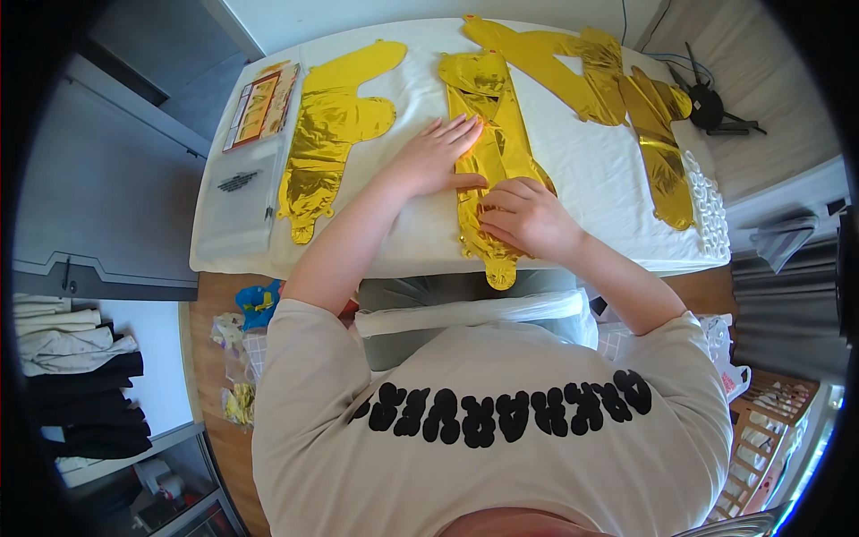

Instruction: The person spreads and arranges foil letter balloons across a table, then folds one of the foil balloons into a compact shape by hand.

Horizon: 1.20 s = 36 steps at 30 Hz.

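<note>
A flat, uninflated gold foil balloon (506, 143) lies lengthwise in front of me, its surface creased and partly folded over. My left hand (437, 157) rests on its left edge with fingers stretched out and spread, palm down. Lower on the same balloon, my right hand (534, 219) has its fingers curled in and pressed against the foil, gripping or pinching at it; the fingertips are partly hidden. The balloon's narrow tab hangs just over the near table edge.
More flat gold foil balloons lie on the white-covered table (412, 228): one at left (322, 130), one far right (541, 58), another (662, 166) beside it. A clear pouch (237, 219), printed sheet (259, 107), black device (707, 107) and white chain (711, 215) sit near the edges.
</note>
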Each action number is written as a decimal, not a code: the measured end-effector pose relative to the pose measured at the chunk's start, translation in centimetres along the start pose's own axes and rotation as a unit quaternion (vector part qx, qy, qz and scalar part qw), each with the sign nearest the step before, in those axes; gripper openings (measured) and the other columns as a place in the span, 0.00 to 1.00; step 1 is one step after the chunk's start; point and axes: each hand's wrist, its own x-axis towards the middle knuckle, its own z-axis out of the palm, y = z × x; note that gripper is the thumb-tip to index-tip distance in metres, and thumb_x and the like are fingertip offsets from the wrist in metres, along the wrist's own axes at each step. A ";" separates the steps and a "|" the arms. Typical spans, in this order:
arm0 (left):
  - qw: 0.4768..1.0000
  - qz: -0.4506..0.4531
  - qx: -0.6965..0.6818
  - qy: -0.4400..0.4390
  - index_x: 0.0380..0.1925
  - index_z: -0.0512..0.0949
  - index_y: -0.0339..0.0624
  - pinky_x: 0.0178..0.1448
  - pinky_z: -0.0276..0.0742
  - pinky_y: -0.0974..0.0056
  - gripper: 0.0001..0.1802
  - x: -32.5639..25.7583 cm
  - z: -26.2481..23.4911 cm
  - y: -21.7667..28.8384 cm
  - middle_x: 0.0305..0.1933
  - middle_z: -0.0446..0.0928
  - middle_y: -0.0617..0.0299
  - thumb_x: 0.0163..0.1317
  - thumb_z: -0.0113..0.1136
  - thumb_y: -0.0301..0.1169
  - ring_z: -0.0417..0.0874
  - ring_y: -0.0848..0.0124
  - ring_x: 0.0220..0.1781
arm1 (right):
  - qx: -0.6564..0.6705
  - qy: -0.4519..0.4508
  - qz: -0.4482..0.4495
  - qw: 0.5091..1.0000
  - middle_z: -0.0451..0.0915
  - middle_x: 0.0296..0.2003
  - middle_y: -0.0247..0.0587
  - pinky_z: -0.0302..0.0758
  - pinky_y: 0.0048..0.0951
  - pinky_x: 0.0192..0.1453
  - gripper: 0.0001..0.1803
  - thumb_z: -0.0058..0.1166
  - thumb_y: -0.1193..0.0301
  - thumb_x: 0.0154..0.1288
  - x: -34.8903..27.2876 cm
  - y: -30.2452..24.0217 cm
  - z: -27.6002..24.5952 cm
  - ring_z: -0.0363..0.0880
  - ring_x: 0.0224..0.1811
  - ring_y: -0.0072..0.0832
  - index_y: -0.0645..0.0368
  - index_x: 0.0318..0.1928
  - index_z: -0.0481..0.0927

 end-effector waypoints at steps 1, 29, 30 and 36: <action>1.000 0.000 -0.001 -0.001 0.82 0.53 0.40 0.87 0.47 0.49 0.57 -0.1 0.0 0.0 0.86 0.54 0.52 0.66 0.58 0.69 0.53 0.57 0.87 | 0.001 -0.001 0.001 1.000 0.85 0.45 0.30 0.78 0.36 0.59 0.08 0.71 0.67 0.59 -0.1 -0.1 0.2 0.83 0.54 0.32 0.52 0.39 0.87; 0.995 -0.020 -0.093 0.003 0.83 0.45 0.38 0.87 0.46 0.48 0.64 0.4 -0.2 -0.2 0.84 0.55 0.43 0.62 0.64 0.67 0.55 0.55 0.86 | 0.063 -0.018 0.200 0.978 0.84 0.56 0.43 0.77 0.41 0.67 0.15 0.64 0.66 0.69 -4.0 2.5 -2.1 0.82 0.59 0.42 0.59 0.52 0.86; 0.993 -0.023 -0.115 0.010 0.83 0.43 0.38 0.87 0.46 0.48 0.65 0.4 -0.2 -0.3 0.84 0.55 0.42 0.62 0.66 0.66 0.55 0.54 0.86 | 0.071 -0.017 0.202 0.977 0.84 0.56 0.43 0.76 0.41 0.67 0.15 0.65 0.66 0.69 -4.0 2.5 -2.1 0.82 0.60 0.42 0.59 0.52 0.86; 0.989 0.039 -0.094 0.110 0.83 0.46 0.43 0.87 0.48 0.44 0.54 0.4 -0.9 0.0 0.85 0.56 0.47 0.70 0.59 0.60 0.56 0.55 0.86 | 0.074 -0.012 0.200 0.977 0.83 0.58 0.43 0.76 0.42 0.67 0.17 0.67 0.67 0.67 -4.4 2.8 -1.9 0.81 0.61 0.44 0.59 0.54 0.86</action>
